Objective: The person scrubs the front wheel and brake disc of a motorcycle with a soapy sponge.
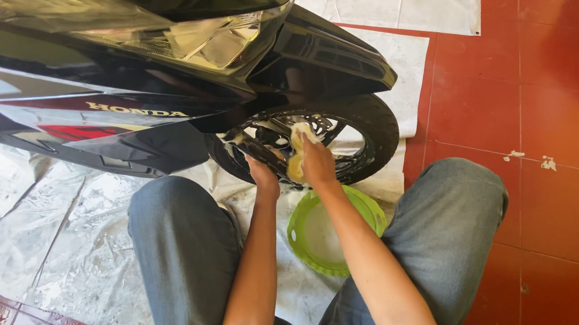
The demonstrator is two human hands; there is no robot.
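Note:
A black scooter (pixel 122 45) stands on a white plastic sheet (pixel 25 221). Its front wheel (pixel 372 125) has a black tyre and a soapy rim. My right hand (pixel 317 162) presses a yellow soapy sponge (pixel 298 149) against the wheel's spokes. My left hand (pixel 260 172) reaches in beside it and grips the lower part of the wheel area; its fingers are mostly hidden behind the wheel. My knees in grey jeans sit on either side of my arms.
A round green bowl (pixel 370 210) with soapy water sits on the sheet between my knees, just below the wheel. Red floor tiles (pixel 564 141) spread to the right. The sheet looks wet at the lower left.

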